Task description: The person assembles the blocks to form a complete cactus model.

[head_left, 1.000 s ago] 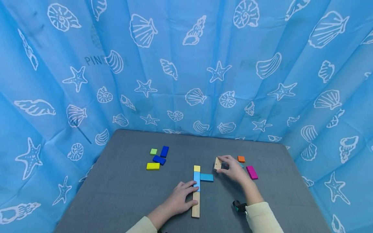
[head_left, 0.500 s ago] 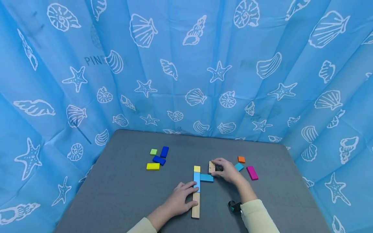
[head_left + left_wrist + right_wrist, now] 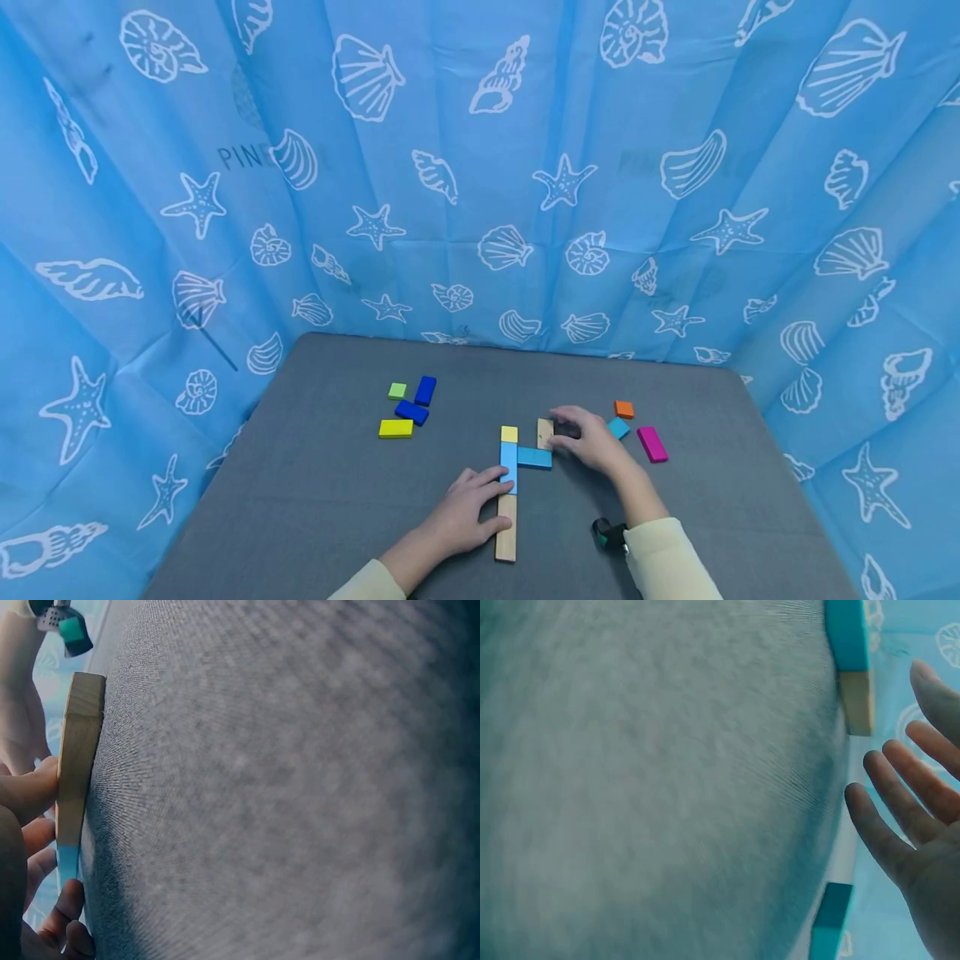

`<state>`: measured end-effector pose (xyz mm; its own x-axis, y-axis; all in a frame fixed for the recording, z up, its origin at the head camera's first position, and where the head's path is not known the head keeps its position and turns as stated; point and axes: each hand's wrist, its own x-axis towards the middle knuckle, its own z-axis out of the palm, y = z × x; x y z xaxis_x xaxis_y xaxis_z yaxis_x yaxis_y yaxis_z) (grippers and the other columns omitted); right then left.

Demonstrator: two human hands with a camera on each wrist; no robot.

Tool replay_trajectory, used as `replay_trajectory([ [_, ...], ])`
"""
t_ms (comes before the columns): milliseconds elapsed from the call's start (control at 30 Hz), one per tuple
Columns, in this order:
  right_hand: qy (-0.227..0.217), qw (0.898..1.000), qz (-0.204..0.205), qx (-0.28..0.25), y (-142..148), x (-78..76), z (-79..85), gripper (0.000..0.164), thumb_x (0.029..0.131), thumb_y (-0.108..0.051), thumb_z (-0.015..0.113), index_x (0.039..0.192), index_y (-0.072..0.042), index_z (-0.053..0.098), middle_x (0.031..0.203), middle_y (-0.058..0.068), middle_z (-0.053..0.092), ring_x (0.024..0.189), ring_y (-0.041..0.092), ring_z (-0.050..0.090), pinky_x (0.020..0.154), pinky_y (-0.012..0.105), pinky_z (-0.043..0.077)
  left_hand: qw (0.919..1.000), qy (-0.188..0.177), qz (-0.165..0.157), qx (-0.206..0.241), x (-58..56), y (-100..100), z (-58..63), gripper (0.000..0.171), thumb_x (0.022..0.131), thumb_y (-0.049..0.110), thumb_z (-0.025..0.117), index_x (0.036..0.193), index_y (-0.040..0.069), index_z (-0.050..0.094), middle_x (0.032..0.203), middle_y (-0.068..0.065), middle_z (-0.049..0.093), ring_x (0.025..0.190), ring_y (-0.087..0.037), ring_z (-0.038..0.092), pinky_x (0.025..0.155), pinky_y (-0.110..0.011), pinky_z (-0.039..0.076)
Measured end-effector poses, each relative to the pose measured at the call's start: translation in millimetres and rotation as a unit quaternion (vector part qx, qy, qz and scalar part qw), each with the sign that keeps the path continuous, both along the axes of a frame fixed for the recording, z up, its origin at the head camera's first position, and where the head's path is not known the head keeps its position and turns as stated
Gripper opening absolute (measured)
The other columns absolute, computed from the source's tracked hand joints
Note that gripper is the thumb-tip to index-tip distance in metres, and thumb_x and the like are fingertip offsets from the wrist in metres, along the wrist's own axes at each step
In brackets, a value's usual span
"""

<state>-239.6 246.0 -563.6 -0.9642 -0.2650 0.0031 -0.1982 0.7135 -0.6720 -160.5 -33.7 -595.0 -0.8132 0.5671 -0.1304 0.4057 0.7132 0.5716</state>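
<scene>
- The step in hand seems to be the laying of the small wooden block against the teal block. In judgement, this placing is nearly complete.
- The small wooden block lies on the table, at the far edge of the teal block, near its right end; in the right wrist view the two appear to touch.
- The right hand is just beside it, with thumb and fingers well spread and grasping nothing; the right wrist view shows a gap between fingertips and wood.
- The left hand rests over the column with loosely bent fingers: the thumb is on the long wooden block, and two fingertips are on the light-blue part. It appears to steady these pieces, not to lift them. Whether the light-blue part is one block or two, one cannot tell.
- The next move probably calls for a look at the joint, a light fingertip push if the edges do not agree, and then lifting the right hand away without catching the wood.
- The long axis of the small wooden block points away from the person, roughly parallel with the column, which ends in a pale yellow block.
- The teal block runs crosswise, left to right, its left end against the column; so the small wooden block makes about a right angle with it.
</scene>
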Motion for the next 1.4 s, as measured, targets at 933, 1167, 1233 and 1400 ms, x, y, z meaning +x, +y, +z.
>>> replay_trajectory([
  [933, -0.051, 0.975, -0.189, 0.102, 55.4, 16.0, 6.7, 0.077, 0.084, -0.025, 0.083, 0.141, 0.012, 0.047, 0.137, 0.039, 0.048, 0.125, 0.053, 0.048, 0.1, 0.065, 0.042, 0.9999, -0.004, 0.012, 0.01, 2.3, -0.6, -0.7, 0.056, 0.095, 0.053, 0.064, 0.148, 0.035, 0.052, 0.159, 0.014, 0.039, 0.117, -0.016, 0.046, 0.098, -0.044, 0.046],
  [1167, -0.063, 0.97, -0.201, 0.118, 53.9, 13.4, 3.2, 0.075, 0.086, -0.021, 0.08, 0.141, 0.016, 0.045, 0.133, 0.041, 0.048, 0.119, 0.05, 0.051, 0.099, 0.063, 0.044, 0.9998, -0.008, 0.012, 0.012, 2.0, 1.0, -0.8, 0.057, 0.095, 0.054, 0.064, 0.147, 0.036, 0.052, 0.159, 0.016, 0.039, 0.118, -0.016, 0.045, 0.1, -0.045, 0.046],
  [1233, -0.062, 0.97, -0.2, 0.123, 52.7, 12.0, 3.7, 0.074, 0.086, -0.021, 0.08, 0.141, 0.015, 0.045, 0.132, 0.041, 0.048, 0.117, 0.05, 0.051, 0.099, 0.063, 0.044, 0.9998, -0.009, 0.013, 0.013, 2.1, 1.1, 0.1, 0.057, 0.095, 0.054, 0.064, 0.147, 0.036, 0.052, 0.159, 0.015, 0.039, 0.118, -0.016, 0.046, 0.1, -0.045, 0.046],
  [1400, -0.035, 0.979, -0.179, 0.095, 47.7, 10.2, 9.7, 0.07, 0.085, -0.02, 0.081, 0.14, 0.01, 0.05, 0.132, 0.037, 0.051, 0.118, 0.048, 0.053, 0.098, 0.063, 0.045, 0.9998, -0.009, 0.011, 0.017, 1.7, 0.4, 1.5, 0.056, 0.095, 0.053, 0.064, 0.147, 0.034, 0.053, 0.159, 0.014, 0.04, 0.118, -0.016, 0.046, 0.099, -0.044, 0.046],
])
